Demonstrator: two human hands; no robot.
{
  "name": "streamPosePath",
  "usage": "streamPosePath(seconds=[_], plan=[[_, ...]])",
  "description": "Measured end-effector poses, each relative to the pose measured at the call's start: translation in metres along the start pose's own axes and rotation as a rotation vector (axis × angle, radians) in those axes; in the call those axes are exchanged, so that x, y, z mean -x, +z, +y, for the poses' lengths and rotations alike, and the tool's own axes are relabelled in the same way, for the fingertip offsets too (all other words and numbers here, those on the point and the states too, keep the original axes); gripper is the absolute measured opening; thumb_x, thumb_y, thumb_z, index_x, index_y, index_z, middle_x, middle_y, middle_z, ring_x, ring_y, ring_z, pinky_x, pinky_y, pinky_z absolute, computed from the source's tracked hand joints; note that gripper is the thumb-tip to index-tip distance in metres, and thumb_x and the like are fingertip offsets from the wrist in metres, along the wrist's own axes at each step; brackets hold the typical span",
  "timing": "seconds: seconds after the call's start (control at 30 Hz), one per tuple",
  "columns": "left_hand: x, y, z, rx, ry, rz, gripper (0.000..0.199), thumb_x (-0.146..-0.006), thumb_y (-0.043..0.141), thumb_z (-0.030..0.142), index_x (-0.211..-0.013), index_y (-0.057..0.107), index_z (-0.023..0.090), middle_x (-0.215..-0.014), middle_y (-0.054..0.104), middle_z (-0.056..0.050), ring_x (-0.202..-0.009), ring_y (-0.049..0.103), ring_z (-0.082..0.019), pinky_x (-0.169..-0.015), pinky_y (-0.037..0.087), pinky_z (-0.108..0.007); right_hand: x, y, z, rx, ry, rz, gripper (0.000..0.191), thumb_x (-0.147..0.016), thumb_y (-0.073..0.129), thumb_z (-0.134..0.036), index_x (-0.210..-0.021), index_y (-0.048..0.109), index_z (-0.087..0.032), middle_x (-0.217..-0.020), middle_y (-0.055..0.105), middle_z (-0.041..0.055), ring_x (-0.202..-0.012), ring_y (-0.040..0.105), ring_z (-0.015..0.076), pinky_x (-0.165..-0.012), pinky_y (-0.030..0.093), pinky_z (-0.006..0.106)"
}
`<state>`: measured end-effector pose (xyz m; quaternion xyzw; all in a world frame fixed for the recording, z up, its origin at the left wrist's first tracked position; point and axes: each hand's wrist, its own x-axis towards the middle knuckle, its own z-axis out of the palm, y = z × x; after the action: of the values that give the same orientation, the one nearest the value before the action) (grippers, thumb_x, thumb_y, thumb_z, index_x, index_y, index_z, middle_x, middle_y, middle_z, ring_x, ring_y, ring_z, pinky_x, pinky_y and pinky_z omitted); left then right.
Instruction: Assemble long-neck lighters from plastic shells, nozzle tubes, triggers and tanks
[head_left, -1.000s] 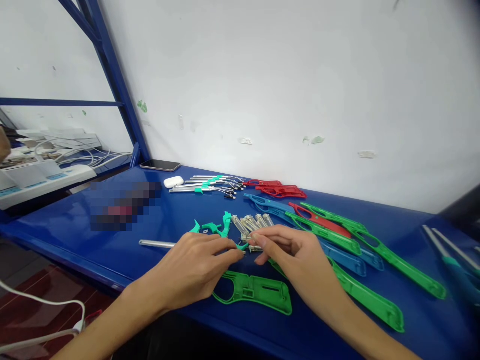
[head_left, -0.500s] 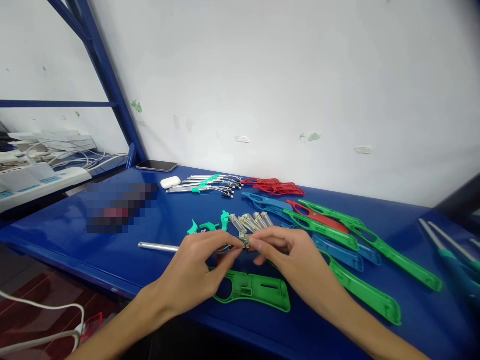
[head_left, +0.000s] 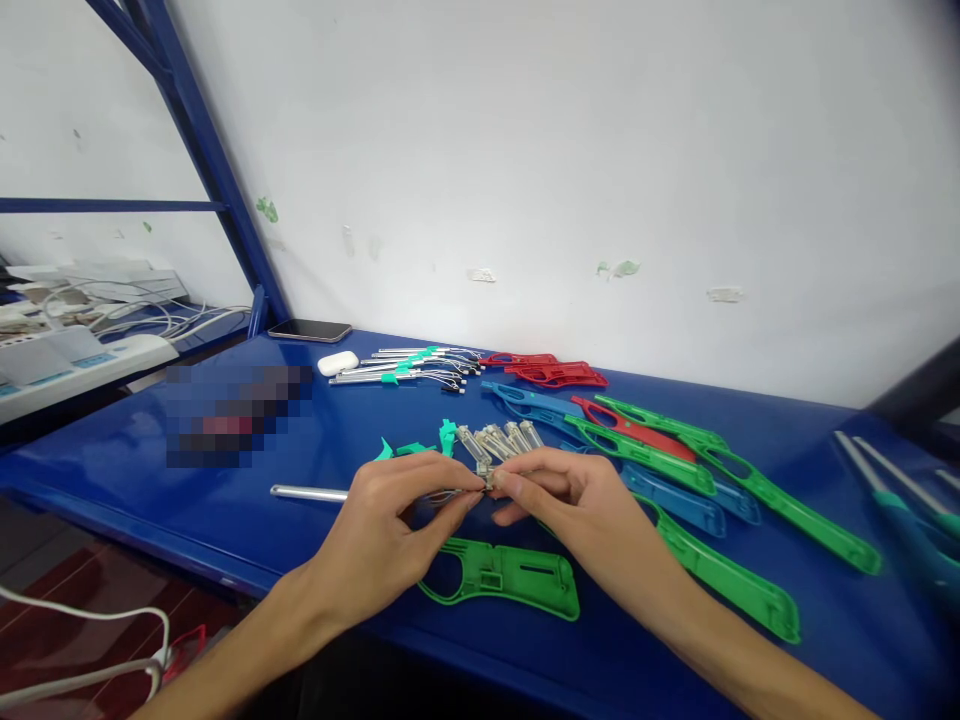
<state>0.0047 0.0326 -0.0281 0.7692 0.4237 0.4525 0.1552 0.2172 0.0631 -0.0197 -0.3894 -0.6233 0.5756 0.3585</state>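
One small part (head_left: 487, 479), beyond the nearest green casing (head_left: 529, 585): your left hand (head_left: 401, 515) and right hand (head_left: 574, 492) pinch it between fingers, seemingly for steadiness.

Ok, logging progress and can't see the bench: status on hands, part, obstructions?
Left hand, right hand: both pinched on one small part. Part mostly covered, detail unclear. Translucent tubes close beyond, green half-shell nearer; neither seems to block.

table (head_left: 330, 430): phone (head_left: 310, 330) back left | case (head_left: 337, 364) before phone's right end | cartridges (head_left: 496, 438) beyond fingers (head_left: 442, 472) | half-shell (head_left: 529, 590) near edge
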Motion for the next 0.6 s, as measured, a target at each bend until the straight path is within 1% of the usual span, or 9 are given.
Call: streamPosePath(seconds=[0.2, 0.3, 0.47, 0.6], plan=[[-0.0011, 0.0011, 0.0023, 0.001, -0.064, 0.034, 0.012, -0.093, 0.073, 0.013, -0.094, 0.082, 0.021, -0.082, 0.079, 0.001, -0.06, 0.062, -0.009, -0.05, 0.043, -0.017, 0.0003, 0.0008, -0.0009, -0.007, -0.01, 0.001, 0.03, -0.094, 0.075, -0.051, -0.1, 0.08, -0.022, -0.093, 0.085, 0.0039, -0.085, 0.083, 0.0228, -0.081, 0.06, 0.032], [-0.0014, 0.0015, 0.0042, 0.001, -0.079, 0.05, 0.011, -0.092, 0.072, 0.014, -0.092, 0.081, 0.02, -0.079, 0.078, 0.0, -0.056, 0.059, -0.009, -0.048, 0.042, -0.018, 0.0006, 0.0016, -0.0008, -0.008, -0.014, 0.006, 0.03, -0.093, 0.076, -0.052, -0.098, 0.08, -0.022, -0.089, 0.085, 0.0037, -0.084, 0.083, 0.0232, -0.081, 0.06, 0.032], [-0.001, 0.002, 0.0058, 0.007, -0.072, 0.059, 0.01, -0.091, 0.073, 0.014, -0.091, 0.081, 0.019, -0.077, 0.077, 0.001, -0.055, 0.056, -0.008, -0.047, 0.041, -0.018, -0.0001, 0.0025, 0.0012, -0.034, -0.015, 0.013, 0.032, -0.089, 0.079, -0.052, -0.097, 0.081, -0.022, -0.087, 0.085, 0.0039, -0.083, 0.082, 0.0235, -0.08, 0.06, 0.032], [0.0, 0.0023, 0.0055, 0.007, -0.042, 0.079, 0.011, -0.091, 0.072, 0.012, -0.091, 0.081, 0.019, -0.082, 0.077, 0.0, -0.058, 0.058, -0.008, -0.048, 0.041, -0.018, -0.0014, 0.0024, 0.0023, -0.052, 0.002, 0.022, 0.031, -0.088, 0.082, -0.05, -0.103, 0.08, -0.024, -0.087, 0.085, 0.003, -0.085, 0.082, 0.0224, -0.08, 0.06, 0.031]])
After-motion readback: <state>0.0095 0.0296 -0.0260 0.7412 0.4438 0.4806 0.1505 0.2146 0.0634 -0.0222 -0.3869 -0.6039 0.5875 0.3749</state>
